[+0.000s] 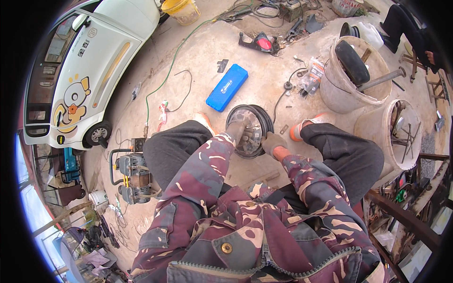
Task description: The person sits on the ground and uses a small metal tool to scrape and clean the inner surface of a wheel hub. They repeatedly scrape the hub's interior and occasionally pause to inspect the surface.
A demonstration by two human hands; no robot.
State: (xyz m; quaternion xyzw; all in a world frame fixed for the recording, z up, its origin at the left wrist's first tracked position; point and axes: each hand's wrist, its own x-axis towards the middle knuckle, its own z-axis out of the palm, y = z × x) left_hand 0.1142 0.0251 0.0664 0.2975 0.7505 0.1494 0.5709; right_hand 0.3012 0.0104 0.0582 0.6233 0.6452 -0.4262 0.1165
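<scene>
Between my feet on the concrete lies a round, dark wheel-like piece (251,150) with a black ringed edge and a duller metal centre. My left hand (239,131), in a grimy grey glove, is over its left-centre with fingers curled onto it. At its right edge my right hand (272,143), also gloved, has its fingers bent round the rim; anything small inside either grip is hidden. Just beyond the piece is a long blue plastic case (227,87). A black cable (278,101) runs beside it on the right.
A white van (89,56) and small compressor (134,172) are left. Two buckets (344,101) (377,141) of metal parts stand right, near a plastic bag (311,75). Hoses, scraps and a yellow bucket (181,12) lie beyond. Another person's dark-clothed leg (398,26) is at upper right.
</scene>
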